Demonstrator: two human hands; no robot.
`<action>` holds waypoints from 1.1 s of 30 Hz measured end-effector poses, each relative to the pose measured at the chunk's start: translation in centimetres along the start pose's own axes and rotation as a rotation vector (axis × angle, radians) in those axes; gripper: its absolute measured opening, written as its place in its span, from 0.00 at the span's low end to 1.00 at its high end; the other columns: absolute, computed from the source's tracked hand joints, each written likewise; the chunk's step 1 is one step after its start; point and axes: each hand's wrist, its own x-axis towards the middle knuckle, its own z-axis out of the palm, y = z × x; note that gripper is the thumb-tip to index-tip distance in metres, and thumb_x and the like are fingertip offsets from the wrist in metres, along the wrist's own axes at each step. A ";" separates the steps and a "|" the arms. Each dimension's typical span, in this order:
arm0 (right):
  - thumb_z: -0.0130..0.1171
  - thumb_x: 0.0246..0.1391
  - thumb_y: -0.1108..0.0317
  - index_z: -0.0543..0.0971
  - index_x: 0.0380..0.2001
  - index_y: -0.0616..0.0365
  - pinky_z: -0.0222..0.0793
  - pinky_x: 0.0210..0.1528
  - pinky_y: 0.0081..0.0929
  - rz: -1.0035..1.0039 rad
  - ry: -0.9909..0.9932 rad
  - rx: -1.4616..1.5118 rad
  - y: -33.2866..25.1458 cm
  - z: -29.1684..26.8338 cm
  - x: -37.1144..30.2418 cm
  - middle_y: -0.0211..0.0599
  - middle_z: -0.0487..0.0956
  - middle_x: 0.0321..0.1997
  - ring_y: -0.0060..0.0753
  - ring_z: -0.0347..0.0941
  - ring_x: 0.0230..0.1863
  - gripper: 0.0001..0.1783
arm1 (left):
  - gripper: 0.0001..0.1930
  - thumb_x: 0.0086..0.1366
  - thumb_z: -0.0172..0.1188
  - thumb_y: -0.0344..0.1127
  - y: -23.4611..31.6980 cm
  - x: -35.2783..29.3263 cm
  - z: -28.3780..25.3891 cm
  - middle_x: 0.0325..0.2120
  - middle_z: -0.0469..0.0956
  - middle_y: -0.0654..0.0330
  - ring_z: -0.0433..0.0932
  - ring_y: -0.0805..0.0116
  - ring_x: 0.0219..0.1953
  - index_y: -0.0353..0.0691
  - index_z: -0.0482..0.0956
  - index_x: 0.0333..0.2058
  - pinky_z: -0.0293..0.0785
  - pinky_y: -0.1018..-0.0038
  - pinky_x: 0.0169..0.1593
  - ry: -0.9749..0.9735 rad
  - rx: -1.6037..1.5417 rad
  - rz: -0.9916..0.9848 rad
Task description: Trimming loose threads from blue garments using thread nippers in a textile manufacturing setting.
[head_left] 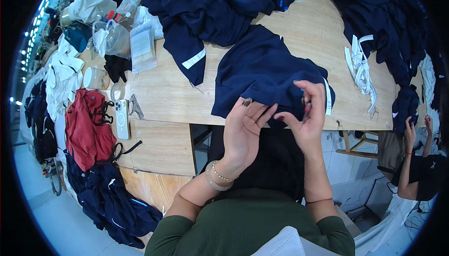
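Observation:
A navy blue fabric garment (pixel 262 64) lies bunched on the table in front of me, with a white strip along its right edge. My left hand (pixel 244 132) is at its near edge, palm turned up and fingers apart. Close by on the right, my right hand (pixel 309 115) has its index finger and thumb spread in a curve. Its other fingers are curled in, and a small dark reddish spot shows there; whether it is a tool or a nail I cannot make out. The thumb tip is beside the garment's near edge, close to my left fingertips.
More navy garments (pixel 201 8) are heaped at the far side and right. White strips (pixel 361 71) lie on the wooden table (pixel 159 90). At left are a phone (pixel 122 119), a tape roll (pixel 117 91), a red bag (pixel 89 127) and plastic bags (pixel 112 38). A co-worker's hand (pixel 410 134) touches dark fabric.

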 end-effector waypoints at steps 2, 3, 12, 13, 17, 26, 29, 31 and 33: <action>0.69 0.45 0.70 0.76 0.42 0.61 0.63 0.38 0.24 -0.046 0.011 -0.056 0.9 0.7 -0.1 0.36 0.66 0.35 0.32 0.66 0.36 0.20 | 0.14 0.67 0.46 0.26 0.3 0.0 -0.2 0.45 0.78 0.55 0.76 0.65 0.52 0.32 0.69 0.51 0.66 0.61 0.64 -0.025 -0.014 -0.027; 0.68 0.45 0.74 0.76 0.41 0.61 0.63 0.38 0.25 -0.089 0.019 -0.106 1.5 1.1 -0.2 0.36 0.65 0.35 0.34 0.66 0.35 0.18 | 0.18 0.66 0.45 0.26 0.2 0.1 -0.7 0.48 0.77 0.52 0.75 0.63 0.53 0.31 0.66 0.55 0.64 0.63 0.65 -0.054 0.004 -0.016; 0.50 0.61 0.74 0.73 0.36 0.62 0.58 0.38 0.11 0.320 -0.094 0.516 2.3 -0.1 0.9 0.23 0.72 0.33 0.11 0.64 0.35 0.04 | 0.24 0.51 0.66 0.21 0.0 2.7 -2.5 0.42 0.74 0.56 0.73 0.65 0.45 0.36 0.70 0.48 0.68 0.75 0.44 0.085 1.540 0.871; 0.50 0.61 0.73 0.73 0.36 0.62 0.58 0.38 0.11 0.316 -0.132 0.522 2.2 -0.1 1.1 0.23 0.71 0.32 0.12 0.63 0.35 0.04 | 0.24 0.48 0.68 0.22 -0.1 3.0 -1.9 0.42 0.73 0.52 0.71 0.54 0.47 0.34 0.73 0.46 0.68 0.66 0.50 0.020 1.474 0.873; 0.56 0.57 0.74 0.72 0.37 0.61 0.58 0.38 0.11 0.348 -0.210 0.584 0.5 -0.3 2.1 0.22 0.70 0.32 0.12 0.63 0.34 0.06 | 0.17 0.49 0.58 0.15 -0.2 4.3 -2.5 0.34 0.77 0.56 0.77 0.61 0.37 0.34 0.78 0.40 0.72 0.72 0.43 -0.154 1.432 0.827; 0.58 0.58 0.72 0.75 0.27 0.64 0.61 0.37 0.14 0.191 -0.349 0.332 3.4 -2.2 4.6 0.26 0.73 0.29 0.16 0.66 0.31 0.07 | 0.11 0.67 0.57 0.30 3.1 3.8 -3.1 0.31 0.76 0.70 0.67 0.85 0.32 0.26 0.79 0.40 0.65 0.87 0.38 -0.294 0.890 -0.047; 0.57 0.60 0.69 0.75 0.26 0.64 0.61 0.39 0.14 0.327 -0.350 0.301 3.2 -1.6 5.1 0.25 0.71 0.27 0.16 0.64 0.30 0.10 | 0.11 0.68 0.56 0.32 2.8 3.0 -2.4 0.30 0.74 0.71 0.66 0.86 0.34 0.29 0.81 0.40 0.63 0.88 0.40 -0.237 0.678 -0.093; 0.57 0.59 0.69 0.75 0.29 0.64 0.62 0.38 0.15 0.324 -0.355 0.321 3.9 -1.0 5.2 0.26 0.70 0.28 0.16 0.64 0.31 0.09 | 0.11 0.69 0.56 0.33 3.0 3.2 -3.4 0.31 0.75 0.71 0.66 0.86 0.34 0.30 0.81 0.40 0.63 0.87 0.41 -0.278 0.572 -0.142; 0.57 0.59 0.69 0.75 0.31 0.64 0.62 0.38 0.15 0.320 -0.359 0.340 4.0 -0.7 5.2 0.26 0.70 0.28 0.16 0.64 0.31 0.08 | 0.11 0.69 0.55 0.34 3.0 3.2 -3.9 0.31 0.76 0.70 0.66 0.87 0.35 0.32 0.82 0.40 0.63 0.87 0.42 -0.319 0.466 -0.190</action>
